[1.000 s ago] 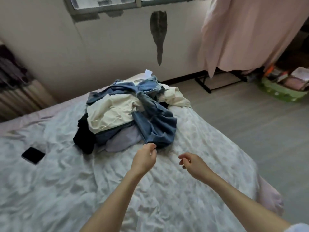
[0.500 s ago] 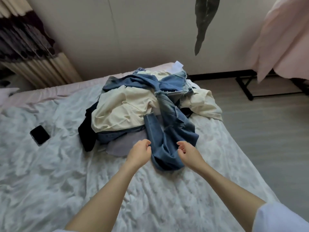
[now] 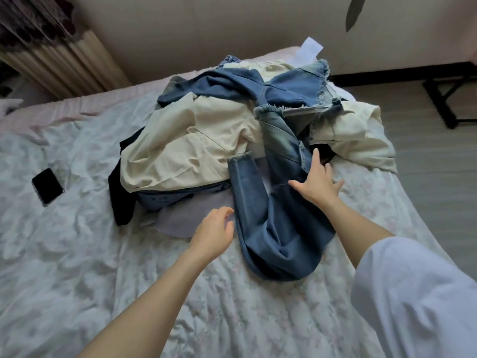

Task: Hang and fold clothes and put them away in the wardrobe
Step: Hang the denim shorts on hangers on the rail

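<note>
Across the rumpled bed [image 3: 77,254] a clothes pile [image 3: 196,140] sprawls, blue jeans [image 3: 281,228] trailing out nearest. Right hand [image 3: 316,186] presses them, fingers spread; left hand [image 3: 214,235], loosely curled, seemingly holds nothing. Black phone [image 3: 47,186] lies apart.

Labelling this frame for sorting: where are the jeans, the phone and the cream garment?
jeans [image 3: 278,228], head view, lower leg.
phone [image 3: 47,186], head view, screen centre.
cream garment [image 3: 185,143], head view, broad front panel.

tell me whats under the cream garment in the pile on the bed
Under the cream garment a black garment sticks out on the left, with dark blue fabric and a grey-lilac piece at its near edge. How far they run beneath it is covered.
</note>
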The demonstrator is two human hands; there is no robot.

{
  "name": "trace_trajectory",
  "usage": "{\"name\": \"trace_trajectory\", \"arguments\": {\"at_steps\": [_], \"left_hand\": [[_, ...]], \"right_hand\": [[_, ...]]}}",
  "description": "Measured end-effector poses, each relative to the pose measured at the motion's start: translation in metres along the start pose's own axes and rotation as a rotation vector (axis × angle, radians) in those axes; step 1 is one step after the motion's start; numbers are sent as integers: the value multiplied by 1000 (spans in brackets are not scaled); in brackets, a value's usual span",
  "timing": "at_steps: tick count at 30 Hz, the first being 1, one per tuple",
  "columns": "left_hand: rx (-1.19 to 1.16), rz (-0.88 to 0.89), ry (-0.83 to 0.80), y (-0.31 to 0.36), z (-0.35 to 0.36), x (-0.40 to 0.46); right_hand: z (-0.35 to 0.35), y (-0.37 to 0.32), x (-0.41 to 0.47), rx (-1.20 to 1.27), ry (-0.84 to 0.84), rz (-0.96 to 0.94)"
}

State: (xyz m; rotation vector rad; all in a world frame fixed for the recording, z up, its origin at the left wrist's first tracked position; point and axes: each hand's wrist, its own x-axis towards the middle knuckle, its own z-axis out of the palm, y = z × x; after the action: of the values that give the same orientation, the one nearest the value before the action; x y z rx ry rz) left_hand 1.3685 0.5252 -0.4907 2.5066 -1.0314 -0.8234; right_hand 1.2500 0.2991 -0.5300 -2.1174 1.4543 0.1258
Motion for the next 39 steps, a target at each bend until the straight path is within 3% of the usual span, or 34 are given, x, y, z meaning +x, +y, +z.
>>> {"name": "trace_trajectory", "arguments": {"at_steps": [6, 9, 12, 15, 19, 25, 28, 32, 35, 39], "left_hand": [[-137, 18, 1, 17, 9, -1], [-476, -89, -11, 40, 15, -8], [-862, -197, -40, 63, 26, -13], [-1105, -287, -72, 85, 46, -27], [-913, -327, 25, 88, 78, -61], [-745, -303, -140, 73, 105, -181], [-465, -265, -233, 65, 108, -242], [-17, -47, -262, 51, 114, -299], [14, 235, -297, 47, 122, -334], [-38, 399, -459, 56, 134, -389]], "right_hand": [[34, 0, -28, 307, 28, -163], [43, 13, -75, 404, 41, -209], [39, 37, -125, 347, 23, -299], [32, 61, -178, 326, 3, -351], [26, 86, -239, 353, -116, -246], [20, 132, -343, 286, -219, -131], [21, 154, -402, 255, -250, -50], [23, 193, -468, 295, -236, 99], [28, 214, -524, 361, -175, 214], [41, 233, -604, 491, 34, 316]]}}
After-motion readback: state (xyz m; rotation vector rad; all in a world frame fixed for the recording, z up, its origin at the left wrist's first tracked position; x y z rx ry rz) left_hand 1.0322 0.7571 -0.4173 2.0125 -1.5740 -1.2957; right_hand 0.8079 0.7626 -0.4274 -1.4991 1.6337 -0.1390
